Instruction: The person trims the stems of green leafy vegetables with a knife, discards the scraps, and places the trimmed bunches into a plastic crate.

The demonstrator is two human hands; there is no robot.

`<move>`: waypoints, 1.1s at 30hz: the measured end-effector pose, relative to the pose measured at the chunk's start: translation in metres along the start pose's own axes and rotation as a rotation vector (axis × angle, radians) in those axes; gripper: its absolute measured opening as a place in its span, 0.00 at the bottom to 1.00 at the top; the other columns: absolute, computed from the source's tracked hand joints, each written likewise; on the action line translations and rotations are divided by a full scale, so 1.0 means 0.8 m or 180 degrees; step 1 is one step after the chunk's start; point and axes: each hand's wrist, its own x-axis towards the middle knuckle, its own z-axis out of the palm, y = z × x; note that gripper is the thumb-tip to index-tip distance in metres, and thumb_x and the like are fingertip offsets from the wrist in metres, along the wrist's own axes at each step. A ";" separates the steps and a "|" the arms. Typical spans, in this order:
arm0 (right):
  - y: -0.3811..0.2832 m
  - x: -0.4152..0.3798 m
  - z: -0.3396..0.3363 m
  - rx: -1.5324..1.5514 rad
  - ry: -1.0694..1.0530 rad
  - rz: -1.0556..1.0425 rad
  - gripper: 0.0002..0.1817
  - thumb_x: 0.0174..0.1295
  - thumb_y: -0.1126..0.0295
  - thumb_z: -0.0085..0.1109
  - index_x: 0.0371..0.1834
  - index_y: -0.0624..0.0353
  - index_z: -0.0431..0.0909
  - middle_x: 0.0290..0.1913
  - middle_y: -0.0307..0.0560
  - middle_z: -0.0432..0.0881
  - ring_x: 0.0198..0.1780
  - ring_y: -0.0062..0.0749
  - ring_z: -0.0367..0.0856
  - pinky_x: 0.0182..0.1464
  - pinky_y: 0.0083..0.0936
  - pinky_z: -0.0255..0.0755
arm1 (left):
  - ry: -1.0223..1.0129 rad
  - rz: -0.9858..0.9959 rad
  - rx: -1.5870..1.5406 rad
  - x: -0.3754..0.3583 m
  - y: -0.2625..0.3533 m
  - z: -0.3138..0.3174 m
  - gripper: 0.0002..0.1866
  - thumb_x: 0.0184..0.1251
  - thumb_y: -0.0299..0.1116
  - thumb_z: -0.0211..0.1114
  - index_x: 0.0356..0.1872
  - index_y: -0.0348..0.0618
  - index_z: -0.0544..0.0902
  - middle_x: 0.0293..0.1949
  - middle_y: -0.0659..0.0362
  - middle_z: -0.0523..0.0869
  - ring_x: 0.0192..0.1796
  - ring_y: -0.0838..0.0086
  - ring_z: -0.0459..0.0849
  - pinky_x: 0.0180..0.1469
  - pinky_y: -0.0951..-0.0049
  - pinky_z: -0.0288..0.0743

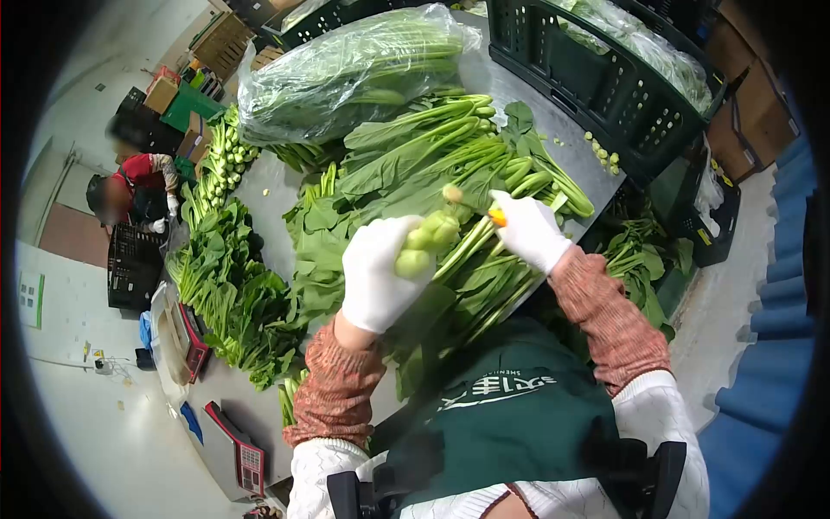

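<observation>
My left hand point(380, 268), in a white glove, is closed around a bunch of leafy greens point(428, 238). Their pale, thick stem ends point up and toward the right hand, while the leaves hang below the fist. My right hand point(532, 229), also gloved, grips a small orange-handled knife point(497, 216); its blade is blurred. A round cut stem end point(452, 193) shows between the hands, just above the bunch. Beneath both hands lies a heap of long-stemmed leafy greens point(424, 156) on the metal table point(562, 104).
A plastic bag of greens point(354, 73) lies behind the heap. Dark green crates point(596, 86) stand at the back right, near several cut stem ends point(603, 154). More greens point(229, 277) line the left, by red scales point(238, 445). Another person point(143, 186) works at far left.
</observation>
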 end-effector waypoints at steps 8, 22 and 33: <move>-0.061 -0.004 -0.079 0.3607 -0.1857 -0.0971 0.27 0.65 0.70 0.64 0.67 0.57 0.71 0.36 0.28 0.74 0.37 0.12 0.67 0.44 0.15 0.67 | -0.1348 -0.1282 -0.2512 0.012 -0.023 -0.033 0.29 0.51 0.25 0.74 0.57 0.38 0.76 0.48 0.63 0.83 0.49 0.80 0.79 0.54 0.77 0.72; -0.014 0.051 -0.036 0.2757 -0.0511 0.0019 0.13 0.63 0.59 0.65 0.33 0.59 0.81 0.24 0.31 0.77 0.25 0.12 0.72 0.27 0.21 0.68 | -0.0065 -0.1819 -0.3361 0.003 -0.054 -0.077 0.16 0.57 0.31 0.72 0.45 0.35 0.81 0.38 0.55 0.88 0.39 0.75 0.85 0.46 0.74 0.78; -0.123 0.016 -0.051 0.2385 0.0010 -0.1126 0.18 0.60 0.62 0.71 0.47 0.61 0.81 0.35 0.39 0.83 0.35 0.18 0.78 0.40 0.19 0.74 | -0.0471 -0.1706 -0.2857 0.001 -0.038 -0.049 0.21 0.55 0.30 0.74 0.50 0.37 0.80 0.41 0.64 0.84 0.41 0.81 0.80 0.47 0.76 0.75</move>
